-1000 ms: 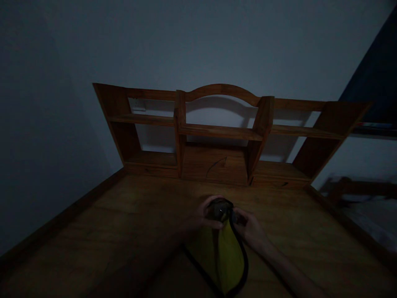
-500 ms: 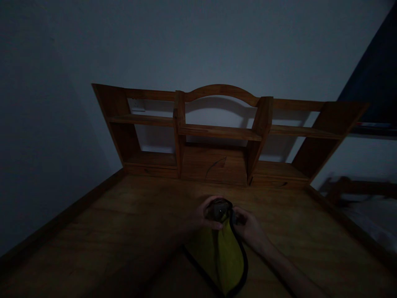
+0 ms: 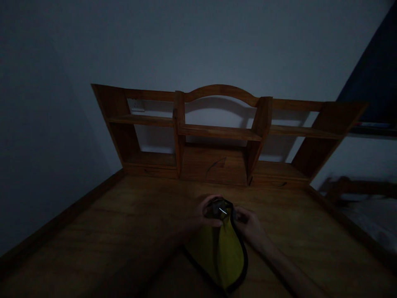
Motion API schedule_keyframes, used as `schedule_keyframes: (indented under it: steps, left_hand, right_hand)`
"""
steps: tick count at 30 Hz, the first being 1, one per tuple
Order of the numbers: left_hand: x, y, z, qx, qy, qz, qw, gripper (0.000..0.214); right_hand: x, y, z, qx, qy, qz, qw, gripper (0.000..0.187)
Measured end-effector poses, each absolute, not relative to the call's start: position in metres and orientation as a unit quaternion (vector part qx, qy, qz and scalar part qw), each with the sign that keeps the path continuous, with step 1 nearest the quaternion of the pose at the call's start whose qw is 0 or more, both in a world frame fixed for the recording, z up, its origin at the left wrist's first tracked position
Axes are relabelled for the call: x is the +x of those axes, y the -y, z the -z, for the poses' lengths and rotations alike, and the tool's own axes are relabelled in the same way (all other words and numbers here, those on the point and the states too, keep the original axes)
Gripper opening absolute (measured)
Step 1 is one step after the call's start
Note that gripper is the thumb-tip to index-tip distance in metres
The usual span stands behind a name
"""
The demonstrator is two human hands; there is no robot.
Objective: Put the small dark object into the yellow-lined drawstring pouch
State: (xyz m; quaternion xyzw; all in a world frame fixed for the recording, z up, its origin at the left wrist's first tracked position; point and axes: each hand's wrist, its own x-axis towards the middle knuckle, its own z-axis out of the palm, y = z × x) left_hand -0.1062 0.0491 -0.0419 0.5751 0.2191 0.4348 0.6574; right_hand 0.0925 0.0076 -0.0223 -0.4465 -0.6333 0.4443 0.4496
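Note:
My left hand (image 3: 209, 213) is curled round a dark, glossy piece (image 3: 216, 208) that looks like a lens of a pair of glasses, with a bright streak of reflection on it. A yellow cloth (image 3: 231, 252) with a black border hangs from between my hands towards me, its upper edge gathered round the glossy piece. On the right, my right hand (image 3: 246, 221) is closed, thumb and fingers pinching at the cloth's black-edged side. Dim light hides what else lies between its fingertips.
Both hands are above a wooden desk (image 3: 124, 231) with raised side edges. Along its back stands a wooden shelf unit (image 3: 220, 132) with small drawers, against a pale wall (image 3: 198, 45). A wall socket (image 3: 137, 106) shows behind the left shelf. Dark fabric (image 3: 372, 78) hangs at upper right.
The reflection on the glossy piece has gone from a small spot to a slanted streak, as the piece has tilted slightly. Both hands keep nearly the same place and grip.

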Motion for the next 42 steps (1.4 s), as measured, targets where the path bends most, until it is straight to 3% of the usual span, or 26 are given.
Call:
schedule_keyframes:
  steps: [8, 13, 22, 31, 42]
  left_hand:
    - [-0.108, -0.048, 0.038, 0.592, -0.220, -0.420, 0.652, 0.086]
    - [-0.107, -0.050, 0.041, 0.581, -0.230, -0.430, 0.651, 0.085]
    - [-0.105, -0.049, 0.040, 0.598, -0.222, -0.436, 0.635, 0.085]
    - [-0.105, -0.053, 0.048, 0.582, -0.240, -0.454, 0.631, 0.084]
    - [-0.105, -0.049, 0.043, 0.598, -0.224, -0.441, 0.630, 0.085]
  right_hand:
    - [0.094, -0.006, 0.019, -0.433, 0.640, -0.457, 0.442, 0.010]
    - [0.100, -0.007, 0.022, -0.433, 0.634, -0.473, 0.433, 0.019]
    - [0.088, -0.007, 0.025, -0.432, 0.629, -0.444, 0.469, 0.018]
    - [0.095, -0.005, 0.016, -0.398, 0.646, -0.467, 0.454, 0.024]
    - [0.087, -0.004, 0.018, -0.411, 0.627, -0.465, 0.470, 0.015]
